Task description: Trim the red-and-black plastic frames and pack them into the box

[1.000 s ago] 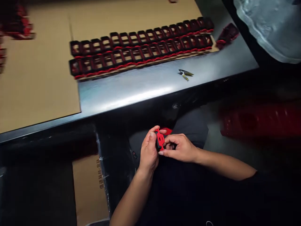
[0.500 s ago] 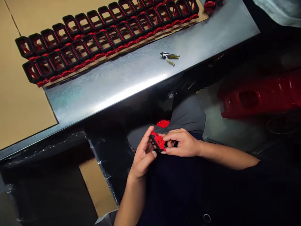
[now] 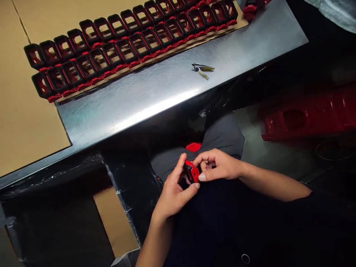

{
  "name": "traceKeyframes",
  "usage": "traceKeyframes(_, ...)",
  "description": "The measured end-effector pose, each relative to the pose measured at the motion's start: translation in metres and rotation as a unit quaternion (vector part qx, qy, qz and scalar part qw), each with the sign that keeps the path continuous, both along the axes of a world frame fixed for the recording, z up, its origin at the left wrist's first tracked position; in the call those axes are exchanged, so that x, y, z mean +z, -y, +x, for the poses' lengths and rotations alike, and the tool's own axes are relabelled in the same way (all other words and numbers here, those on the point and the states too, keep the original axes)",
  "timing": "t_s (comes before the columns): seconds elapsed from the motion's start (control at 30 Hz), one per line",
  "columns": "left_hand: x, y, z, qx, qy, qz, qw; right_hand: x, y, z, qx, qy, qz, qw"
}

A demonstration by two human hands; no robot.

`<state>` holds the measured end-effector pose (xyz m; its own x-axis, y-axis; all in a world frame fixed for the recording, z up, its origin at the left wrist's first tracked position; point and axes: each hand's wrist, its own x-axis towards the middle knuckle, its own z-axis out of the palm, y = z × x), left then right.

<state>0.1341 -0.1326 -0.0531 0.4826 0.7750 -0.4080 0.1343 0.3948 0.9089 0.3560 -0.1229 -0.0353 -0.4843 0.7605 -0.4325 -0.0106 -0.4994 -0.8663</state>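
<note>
Holding a small red and black part [image 3: 195, 173] over the lap, well apart from the bench [image 3: 116, 118], the person has both hands on it. The left hand [image 3: 175, 191] cups the part, its fingers at the far side and its thumb up against the lower corner. The right hand [image 3: 219, 165] pinches it along the near edge between thumb and forefinger, the other fingers curled inward.

On the bench, a front row [image 3: 146, 55] and a back row [image 3: 122, 34] of black-rimmed frames with red bases stand side by side on cardboard [image 3: 33, 126]. Judging by that neat order, those pieces look set out; the one in hand has not joined them. Whether it matches them, or what it lacks, cannot be told, since fingers cover much of it. Pliers [image 3: 198, 67] with yellowish handles lie open on the bare metal, touched by neither hand. Another red piece [image 3: 194, 147] shows just beyond the hands, partly hidden.
</note>
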Motion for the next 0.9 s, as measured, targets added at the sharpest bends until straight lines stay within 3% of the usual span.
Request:
traceKeyframes(0.13, 0.006, 0.000, 0.005, -0.014, -0.036, 0.013, 0.999, 0.000, -0.001, -0.013, -0.047, 0.102, 0.000, 0.994)
traceKeyframes(0.27, 0.007, 0.002, 0.005, -0.020, -0.016, -0.010, 1.000, -0.007, -0.002, -0.016, -0.118, 0.039, -0.065, 0.990)
traceKeyframes(0.5, 0.009, 0.001, 0.003, -0.023, -0.061, 0.044, 0.997, 0.000, 0.006, -0.008, -0.045, 0.006, -0.034, 0.998)
traceKeyframes(0.6, 0.011, 0.001, 0.005, -0.032, -0.099, 0.084, 0.991, 0.003, 0.010, -0.013, -0.052, 0.056, -0.022, 0.997)
traceKeyframes(0.73, 0.013, 0.003, 0.006, -0.014, -0.107, 0.077, 0.991, -0.001, 0.010, -0.020, -0.055, 0.117, 0.028, 0.991)
traceKeyframes(0.9, 0.014, 0.006, 0.008, -0.003, -0.101, 0.048, 0.994, -0.009, 0.008, -0.017, -0.098, 0.035, -0.020, 0.994)
